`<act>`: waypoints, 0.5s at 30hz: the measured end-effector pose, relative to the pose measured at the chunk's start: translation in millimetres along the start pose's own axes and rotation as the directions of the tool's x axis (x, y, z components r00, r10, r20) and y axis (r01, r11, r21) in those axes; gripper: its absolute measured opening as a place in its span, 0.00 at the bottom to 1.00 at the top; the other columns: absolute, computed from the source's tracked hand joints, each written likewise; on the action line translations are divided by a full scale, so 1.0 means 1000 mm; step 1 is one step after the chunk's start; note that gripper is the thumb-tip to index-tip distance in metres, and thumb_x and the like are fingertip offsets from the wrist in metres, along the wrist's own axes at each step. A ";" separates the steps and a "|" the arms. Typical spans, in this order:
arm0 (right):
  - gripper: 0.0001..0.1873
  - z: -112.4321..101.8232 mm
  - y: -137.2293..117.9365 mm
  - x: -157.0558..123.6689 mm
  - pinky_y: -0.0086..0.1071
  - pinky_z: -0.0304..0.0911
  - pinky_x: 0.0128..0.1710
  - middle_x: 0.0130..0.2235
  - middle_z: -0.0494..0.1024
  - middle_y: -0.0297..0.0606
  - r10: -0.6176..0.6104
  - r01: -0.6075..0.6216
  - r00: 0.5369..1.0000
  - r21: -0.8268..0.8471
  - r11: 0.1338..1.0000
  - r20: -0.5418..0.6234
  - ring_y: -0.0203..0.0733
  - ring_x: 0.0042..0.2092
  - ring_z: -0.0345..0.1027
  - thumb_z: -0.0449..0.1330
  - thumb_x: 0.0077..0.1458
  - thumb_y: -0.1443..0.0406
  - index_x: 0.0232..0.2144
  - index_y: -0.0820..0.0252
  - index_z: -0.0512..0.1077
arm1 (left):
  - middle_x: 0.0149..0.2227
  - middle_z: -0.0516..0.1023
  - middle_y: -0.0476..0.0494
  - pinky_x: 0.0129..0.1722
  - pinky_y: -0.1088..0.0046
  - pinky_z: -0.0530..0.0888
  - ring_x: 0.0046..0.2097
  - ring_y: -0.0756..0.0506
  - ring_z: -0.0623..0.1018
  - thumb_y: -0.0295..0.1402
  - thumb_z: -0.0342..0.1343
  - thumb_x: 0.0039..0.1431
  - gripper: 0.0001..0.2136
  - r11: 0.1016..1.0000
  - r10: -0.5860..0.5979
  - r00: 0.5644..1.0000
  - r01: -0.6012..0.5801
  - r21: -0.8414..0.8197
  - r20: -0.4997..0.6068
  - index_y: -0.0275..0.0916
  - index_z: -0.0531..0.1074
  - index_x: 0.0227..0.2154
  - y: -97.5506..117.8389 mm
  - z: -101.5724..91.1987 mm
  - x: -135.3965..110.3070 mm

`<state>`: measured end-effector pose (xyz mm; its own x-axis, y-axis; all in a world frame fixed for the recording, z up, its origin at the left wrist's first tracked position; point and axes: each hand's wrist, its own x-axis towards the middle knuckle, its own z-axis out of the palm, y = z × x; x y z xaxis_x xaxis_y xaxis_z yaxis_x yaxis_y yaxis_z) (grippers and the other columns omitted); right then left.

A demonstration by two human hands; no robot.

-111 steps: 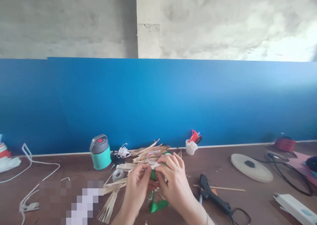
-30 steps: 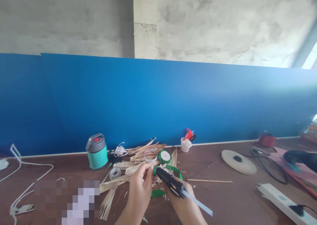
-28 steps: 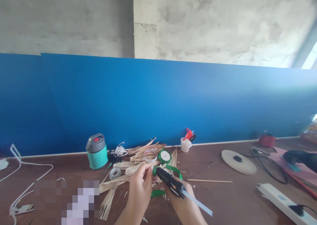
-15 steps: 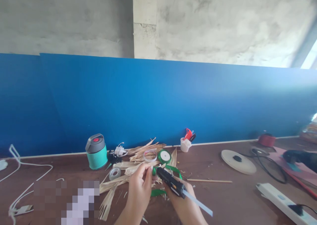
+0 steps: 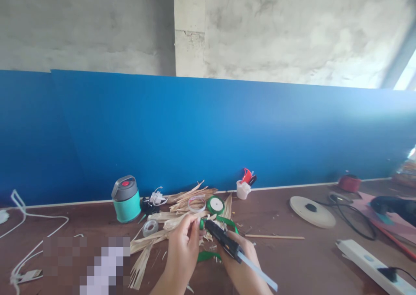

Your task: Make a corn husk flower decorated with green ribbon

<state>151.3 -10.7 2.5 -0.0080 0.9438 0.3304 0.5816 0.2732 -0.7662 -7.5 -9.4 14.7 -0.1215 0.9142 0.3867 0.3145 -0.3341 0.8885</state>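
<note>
My left hand (image 5: pixel 184 238) pinches a small piece wrapped in green ribbon (image 5: pixel 202 224) between thumb and fingers. A black hot glue gun (image 5: pixel 222 238) is gripped in my right hand (image 5: pixel 242 256), its nozzle right at the green piece; whether it touches I cannot tell. A translucent glue stick (image 5: pixel 258 271) sticks out of the gun's back end. Loose green ribbon (image 5: pixel 230 222) runs behind the gun, near a ribbon spool (image 5: pixel 216 205). Dried corn husks (image 5: pixel 175 217) lie spread beyond and left of my hands. What the ribbon is wound on is mostly hidden by my fingers.
Around the husks are a tape roll (image 5: pixel 150 228), a clear ring-shaped roll (image 5: pixel 196 204) and a teal flask (image 5: pixel 126 204). A white cup (image 5: pixel 243 190) holds red-handled tools. Rightward lie a thin stick (image 5: pixel 274 237), a round lid (image 5: pixel 312 212) and a power strip (image 5: pixel 373 260). A blue partition (image 5: pixel 208 134) stands behind.
The glue gun's back end has dipped slightly and shifted a little left with my right hand. My left hand stays nearly still on the green piece.
</note>
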 end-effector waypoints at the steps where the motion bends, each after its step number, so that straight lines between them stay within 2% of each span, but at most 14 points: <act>1: 0.11 0.000 0.001 0.000 0.25 0.57 0.21 0.20 0.75 0.34 -0.013 0.013 1.000 -0.028 1.000 0.004 0.36 0.21 0.63 0.59 0.46 0.59 0.20 0.60 0.73 | 0.27 0.79 0.43 0.31 0.71 0.76 0.31 0.42 0.80 0.43 0.46 0.60 0.15 1.000 0.009 1.000 -0.008 0.015 -0.009 0.39 0.72 0.32 -0.001 0.000 0.000; 5: 0.12 0.000 0.000 -0.003 0.25 0.56 0.23 0.22 0.75 0.35 -0.029 0.032 0.999 -0.133 0.991 0.021 0.37 0.23 0.64 0.57 0.49 0.58 0.19 0.58 0.70 | 0.27 0.80 0.43 0.30 0.73 0.75 0.31 0.43 0.80 0.41 0.46 0.61 0.14 0.995 0.061 0.997 -0.056 0.079 -0.052 0.40 0.73 0.32 -0.001 0.000 0.001; 8: 0.13 -0.001 0.000 -0.005 0.25 0.56 0.23 0.21 0.75 0.33 -0.024 0.026 1.000 -0.145 0.989 0.016 0.37 0.23 0.63 0.56 0.51 0.56 0.21 0.57 0.69 | 0.25 0.79 0.44 0.29 0.73 0.75 0.29 0.43 0.80 0.42 0.46 0.61 0.14 0.990 0.102 0.991 -0.094 0.101 -0.083 0.40 0.73 0.31 -0.001 -0.001 0.002; 11: 0.10 -0.007 0.003 -0.009 0.25 0.55 0.23 0.20 0.74 0.31 -0.005 0.010 1.000 -0.174 0.985 0.027 0.36 0.22 0.62 0.57 0.49 0.58 0.21 0.56 0.68 | 0.25 0.80 0.43 0.27 0.73 0.76 0.29 0.42 0.81 0.43 0.46 0.60 0.14 0.994 0.091 0.991 -0.084 0.072 -0.102 0.40 0.72 0.30 -0.002 -0.002 0.004; 15: 0.04 -0.025 0.020 -0.011 0.26 0.57 0.26 0.23 0.76 0.31 -0.006 0.036 0.990 -0.213 0.976 0.138 0.39 0.24 0.67 0.56 0.45 0.63 0.26 0.54 0.70 | 0.24 0.80 0.44 0.26 0.73 0.77 0.28 0.42 0.82 0.44 0.48 0.59 0.13 0.999 0.050 0.991 -0.049 0.013 -0.122 0.41 0.70 0.29 -0.005 -0.005 0.007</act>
<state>183.1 -20.5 -3.1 -0.1237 0.9587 0.2559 0.7406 0.2609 -0.6192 -14.2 -2.9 14.3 -0.2197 0.8615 0.4577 0.3324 -0.3750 0.8654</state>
